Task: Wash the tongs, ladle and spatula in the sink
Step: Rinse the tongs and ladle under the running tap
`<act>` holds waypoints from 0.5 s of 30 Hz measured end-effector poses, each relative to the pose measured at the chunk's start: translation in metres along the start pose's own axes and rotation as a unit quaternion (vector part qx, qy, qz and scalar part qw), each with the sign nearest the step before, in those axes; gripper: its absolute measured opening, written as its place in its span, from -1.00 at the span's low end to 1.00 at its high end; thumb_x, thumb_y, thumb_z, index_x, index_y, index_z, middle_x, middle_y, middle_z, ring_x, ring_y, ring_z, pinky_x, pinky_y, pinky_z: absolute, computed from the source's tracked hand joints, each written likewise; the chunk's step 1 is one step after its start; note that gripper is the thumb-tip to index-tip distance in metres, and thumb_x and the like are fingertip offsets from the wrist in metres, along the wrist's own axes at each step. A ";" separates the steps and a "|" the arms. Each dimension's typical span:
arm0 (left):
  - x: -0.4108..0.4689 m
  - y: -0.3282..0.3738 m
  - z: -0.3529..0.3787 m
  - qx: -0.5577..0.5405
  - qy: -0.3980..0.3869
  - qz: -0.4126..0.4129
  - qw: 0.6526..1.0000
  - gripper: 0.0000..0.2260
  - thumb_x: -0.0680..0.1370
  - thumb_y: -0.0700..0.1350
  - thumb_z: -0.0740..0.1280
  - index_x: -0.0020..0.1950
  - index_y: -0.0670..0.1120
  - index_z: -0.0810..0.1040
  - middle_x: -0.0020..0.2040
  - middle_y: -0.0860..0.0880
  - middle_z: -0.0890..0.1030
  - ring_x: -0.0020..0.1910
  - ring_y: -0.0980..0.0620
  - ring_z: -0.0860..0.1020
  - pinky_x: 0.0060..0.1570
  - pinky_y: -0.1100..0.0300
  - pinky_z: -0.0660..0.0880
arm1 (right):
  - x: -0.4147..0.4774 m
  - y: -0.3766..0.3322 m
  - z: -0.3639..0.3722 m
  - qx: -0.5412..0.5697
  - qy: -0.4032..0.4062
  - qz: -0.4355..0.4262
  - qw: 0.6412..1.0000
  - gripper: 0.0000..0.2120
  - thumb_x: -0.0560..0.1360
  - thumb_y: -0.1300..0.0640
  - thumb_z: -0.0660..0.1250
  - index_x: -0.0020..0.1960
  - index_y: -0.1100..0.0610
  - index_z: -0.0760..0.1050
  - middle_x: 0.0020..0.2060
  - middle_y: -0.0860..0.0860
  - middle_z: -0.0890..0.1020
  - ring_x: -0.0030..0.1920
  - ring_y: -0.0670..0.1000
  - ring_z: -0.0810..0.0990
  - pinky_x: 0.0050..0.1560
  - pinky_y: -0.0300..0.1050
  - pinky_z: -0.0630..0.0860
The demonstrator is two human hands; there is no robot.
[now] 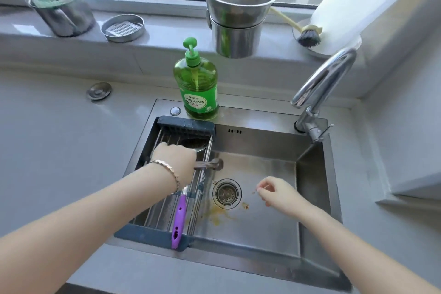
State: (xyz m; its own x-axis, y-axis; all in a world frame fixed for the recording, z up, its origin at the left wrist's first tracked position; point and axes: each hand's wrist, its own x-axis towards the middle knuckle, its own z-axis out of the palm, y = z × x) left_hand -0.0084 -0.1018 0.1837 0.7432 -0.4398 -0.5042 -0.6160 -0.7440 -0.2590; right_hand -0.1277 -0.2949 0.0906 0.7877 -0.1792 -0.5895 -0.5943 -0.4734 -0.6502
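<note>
Sink: a rectangular stainless-steel sink point(312, 174) set into the grey worktop point(47, 138); its floor carries yellow-orange smears and crumbs beside the round drain strainer point(226, 194), which lies between the two hands.
Rack: a dark-framed wire drying rack point(186, 125) spans the sink's left part, directly under the left grip.
In the rack: a utensil with a purple plastic handle point(179, 219) lies along the wires, nearer the person than the left grip; its working end is hidden under the wrist, so I cannot tell which tool it is.
Left grip: the left hand point(176, 162), a gold bracelet point(167, 170) on its wrist, has fingers curled round a metal utensil with a dark brown handle point(210, 164).
Held utensil: its handle end pokes out right of the grip past the rack's edge; a shiny rounded metal end point(193, 144) shows just beyond the knuckles, over the rack.
Right grip: the right hand point(276, 192) hovers over the sink floor right of the drain, fingers loosely bent, holding nothing.
Behind the grips: a green pump bottle of dish soap point(199, 86) stands on the sink's back rim; a chrome tap point(322, 83) arches at the far right.
Window sill: two stacked steel pots point(238, 19), a round steel dish point(123, 28), a steel canister point(64, 12), a dish brush point(307, 36).
</note>
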 end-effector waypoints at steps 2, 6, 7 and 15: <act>0.007 0.018 -0.007 -0.183 0.014 0.004 0.983 -0.85 0.57 -0.02 0.19 0.03 -0.05 0.49 -0.04 -0.05 0.60 -0.02 -0.08 0.57 0.02 0.14 0.44 | -0.002 0.003 -0.021 0.003 0.046 0.005 0.999 -0.91 0.53 0.10 0.22 -0.12 0.04 0.47 -0.30 -0.07 0.53 -0.33 -0.07 0.51 -0.27 -0.25 0.42; 0.032 0.057 -0.001 -0.422 0.005 -0.006 0.907 -0.86 0.51 -0.06 0.30 -0.06 -0.11 0.54 -0.23 -0.08 0.55 -0.20 -0.10 0.56 -0.22 0.13 0.48 | 0.013 0.014 -0.068 0.087 0.181 0.088 0.976 -0.72 0.52 -0.04 0.24 -0.25 0.12 0.45 -0.42 0.02 0.53 -0.42 0.04 0.53 -0.21 -0.06 0.52; 0.038 0.066 0.002 -0.456 -0.001 -0.007 0.890 -0.87 0.49 -0.07 0.32 -0.10 -0.13 0.55 -0.27 -0.08 0.55 -0.22 -0.10 0.58 -0.20 0.10 0.52 | 0.019 0.015 -0.080 0.129 0.211 0.114 0.962 -0.66 0.52 -0.07 0.24 -0.30 0.15 0.42 -0.45 0.05 0.51 -0.46 0.06 0.51 -0.29 -0.06 0.52; 0.063 0.096 0.011 -0.480 0.032 -0.017 0.876 -0.86 0.46 -0.05 0.29 -0.19 -0.11 0.54 -0.39 0.00 0.49 -0.32 -0.07 0.50 -0.32 0.22 0.40 | 0.076 0.003 -0.145 0.225 0.277 0.264 0.896 -0.47 0.58 -0.20 -0.04 0.05 0.26 0.40 -0.30 0.19 0.59 -0.45 0.07 0.51 -0.50 -0.20 0.39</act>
State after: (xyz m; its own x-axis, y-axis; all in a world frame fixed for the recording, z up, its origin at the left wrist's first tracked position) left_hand -0.0234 -0.1952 0.1180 0.7887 -0.4141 -0.4544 -0.1126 -0.8240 0.5554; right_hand -0.0464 -0.4349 0.1134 0.2636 -0.7358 -0.6238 -0.8150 0.1760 -0.5520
